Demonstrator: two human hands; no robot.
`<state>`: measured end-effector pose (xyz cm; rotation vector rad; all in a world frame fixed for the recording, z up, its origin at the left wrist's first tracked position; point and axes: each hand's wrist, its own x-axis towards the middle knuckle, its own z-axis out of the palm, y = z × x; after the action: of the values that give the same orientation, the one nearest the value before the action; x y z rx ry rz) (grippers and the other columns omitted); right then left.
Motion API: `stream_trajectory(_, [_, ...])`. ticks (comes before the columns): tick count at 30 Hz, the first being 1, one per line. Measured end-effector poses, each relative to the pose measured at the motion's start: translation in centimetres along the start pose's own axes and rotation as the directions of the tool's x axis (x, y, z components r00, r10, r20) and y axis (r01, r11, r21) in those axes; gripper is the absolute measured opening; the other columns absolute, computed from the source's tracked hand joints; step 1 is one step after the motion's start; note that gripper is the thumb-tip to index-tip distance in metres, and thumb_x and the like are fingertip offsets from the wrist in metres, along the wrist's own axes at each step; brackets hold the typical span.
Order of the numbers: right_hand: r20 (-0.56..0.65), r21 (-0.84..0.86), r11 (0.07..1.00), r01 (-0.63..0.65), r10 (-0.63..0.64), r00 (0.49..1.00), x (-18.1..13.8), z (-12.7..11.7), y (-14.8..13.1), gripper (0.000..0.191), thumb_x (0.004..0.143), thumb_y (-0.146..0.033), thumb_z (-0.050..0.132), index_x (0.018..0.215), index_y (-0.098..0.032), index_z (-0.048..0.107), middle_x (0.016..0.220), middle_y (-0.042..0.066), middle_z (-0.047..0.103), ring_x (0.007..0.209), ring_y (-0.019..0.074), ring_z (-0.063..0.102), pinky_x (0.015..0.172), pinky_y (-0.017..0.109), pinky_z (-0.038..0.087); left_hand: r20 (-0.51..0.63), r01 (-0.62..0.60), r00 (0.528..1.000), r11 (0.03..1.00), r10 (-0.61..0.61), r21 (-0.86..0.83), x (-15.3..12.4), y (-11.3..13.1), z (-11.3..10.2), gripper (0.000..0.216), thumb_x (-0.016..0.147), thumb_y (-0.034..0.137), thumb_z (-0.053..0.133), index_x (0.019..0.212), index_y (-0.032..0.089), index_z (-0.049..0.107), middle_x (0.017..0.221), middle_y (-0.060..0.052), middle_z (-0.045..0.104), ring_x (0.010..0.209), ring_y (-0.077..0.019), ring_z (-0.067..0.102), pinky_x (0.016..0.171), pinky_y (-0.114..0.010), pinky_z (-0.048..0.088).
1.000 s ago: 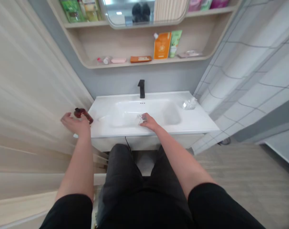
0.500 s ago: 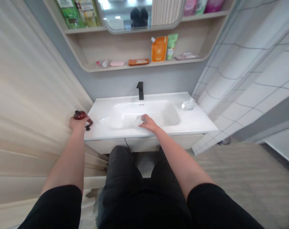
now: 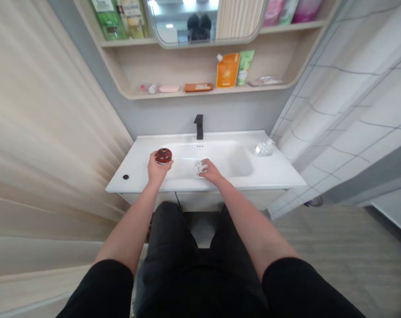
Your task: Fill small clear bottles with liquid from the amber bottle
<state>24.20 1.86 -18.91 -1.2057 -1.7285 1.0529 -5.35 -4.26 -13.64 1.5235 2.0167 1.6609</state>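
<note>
Left hand (image 3: 157, 172): wrapped round red bottle (image 3: 164, 155); bottle at left side of basin (image 3: 240, 160);
Right hand (image 3: 211, 172): holding clear item (image 3: 199, 167) over basin; item's kind unclear;
Black disc (image 3: 125, 177): on counter (image 3: 281, 174), left end.

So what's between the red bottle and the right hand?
From the red bottle, the head view shows part of the white basin, then the small see-through thing the right hand holds.
</note>
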Motion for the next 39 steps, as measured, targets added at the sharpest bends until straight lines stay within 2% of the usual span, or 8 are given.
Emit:
stream_trajectory(3, [0.016, -0.042, 0.998, -0.046, 0.046, 0.999, 0.1, 0.1, 0.1, 0.061, 0.062, -0.026, 0.088, 0.117, -0.028, 0.064, 0.116, -0.001, 0.071, 0.079, 0.0179, 0.068, 0.086, 0.038, 0.063, 0.118, -0.026, 0.993, 0.995, 0.014, 0.098, -1.7, 1.1, 2.8, 0.08, 0.078, 0.033, 0.103, 0.145, 0.028, 0.061, 0.135, -0.011, 0.082, 0.125, -0.0333, 0.081, 0.113, -0.047, 0.063])
stream_trajectory(5, [0.02, -0.056, 0.997, -0.059, 0.06, 0.998, 0.1, 0.2, 0.2, 0.064, 0.062, -0.026, 0.089, 0.122, -0.028, 0.064, 0.116, -0.001, 0.071, 0.078, 0.0171, 0.067, 0.087, 0.038, 0.062, 0.203, -0.108, 0.976, 0.981, 0.075, 0.16, -2.1, 1.3, 4.0, 0.081, 0.08, 0.036, 0.103, 0.149, 0.027, 0.061, 0.14, -0.013, 0.081, 0.129, -0.0351, 0.08, 0.113, -0.047, 0.063])
stream_trajectory(9, [0.039, -0.061, 0.997, -0.049, 0.051, 0.998, 0.3, 0.3, 0.5, 0.072, 0.062, -0.028, 0.095, 0.127, -0.029, 0.064, 0.115, -0.002, 0.072, 0.081, 0.018, 0.069, 0.091, 0.04, 0.063, 0.365, -0.31, 0.908, 0.916, 0.205, 0.255, -2.2, 0.9, 5.3, 0.082, 0.084, 0.039, 0.101, 0.154, 0.023, 0.061, 0.149, -0.018, 0.077, 0.137, -0.0387, 0.076, 0.117, -0.047, 0.061])
stream_trajectory(12, [0.061, -0.08, 0.996, -0.049, 0.054, 0.997, 0.3, 0.3, 0.4, 0.073, 0.064, -0.031, 0.099, 0.128, -0.029, 0.065, 0.117, -0.001, 0.074, 0.079, 0.0171, 0.069, 0.094, 0.041, 0.063, 0.426, -0.372, 0.878, 0.87, 0.216, 0.324, -2.1, 0.4, 5.7, 0.08, 0.087, 0.041, 0.098, 0.155, 0.021, 0.061, 0.146, -0.019, 0.078, 0.134, -0.0408, 0.077, 0.114, -0.048, 0.061])
stream_trajectory(19, [0.045, -0.173, 0.984, -0.048, 0.056, 0.997, 0.2, 0.4, 0.2, 0.071, 0.069, -0.037, 0.102, 0.13, -0.028, 0.066, 0.117, 0.002, 0.077, 0.095, 0.0225, 0.074, 0.102, 0.042, 0.061, 0.498, -0.446, 0.831, 0.83, 0.247, 0.334, -2.4, 0.0, 5.9, 0.072, 0.092, 0.037, 0.093, 0.155, 0.02, 0.06, 0.149, -0.019, 0.076, 0.137, -0.0388, 0.075, 0.115, -0.045, 0.059])
stream_trajectory(24, [0.028, -0.196, 0.98, -0.036, 0.043, 0.999, 0.1, 0.5, 0.1, 0.073, 0.07, -0.036, 0.101, 0.133, -0.029, 0.065, 0.117, 0.001, 0.077, 0.1, 0.0235, 0.075, 0.104, 0.042, 0.061, 0.509, -0.436, 0.831, 0.83, 0.224, 0.347, -2.7, 0.5, 5.6, 0.073, 0.094, 0.036, 0.091, 0.157, 0.02, 0.059, 0.148, -0.02, 0.075, 0.137, -0.0391, 0.073, 0.113, -0.046, 0.058])
stream_trajectory(30, [0.048, -0.184, 0.982, -0.036, 0.045, 0.998, 0.0, 0.3, 0.1, 0.072, 0.068, -0.034, 0.102, 0.131, -0.031, 0.065, 0.113, -0.001, 0.077, 0.09, 0.0213, 0.074, 0.101, 0.042, 0.062, 0.49, -0.456, 0.835, 0.816, 0.252, 0.356, -2.8, 1.3, 5.4, 0.063, 0.095, 0.032, 0.086, 0.153, 0.021, 0.064, 0.149, -0.021, 0.076, 0.137, -0.0415, 0.072, 0.117, -0.05, 0.054])
stream_trajectory(39, [0.032, -0.194, 0.98, -0.052, 0.059, 0.998, 0.1, 0.5, 0.2, 0.072, 0.068, -0.037, 0.104, 0.128, -0.031, 0.065, 0.112, -0.002, 0.079, 0.104, 0.025, 0.078, 0.107, 0.045, 0.061, 0.513, -0.502, 0.808, 0.793, 0.289, 0.345, -3.1, 2.4, 4.7, 0.057, 0.101, 0.027, 0.076, 0.156, 0.021, 0.064, 0.156, -0.021, 0.073, 0.148, -0.0408, 0.065, 0.126, -0.054, 0.042])
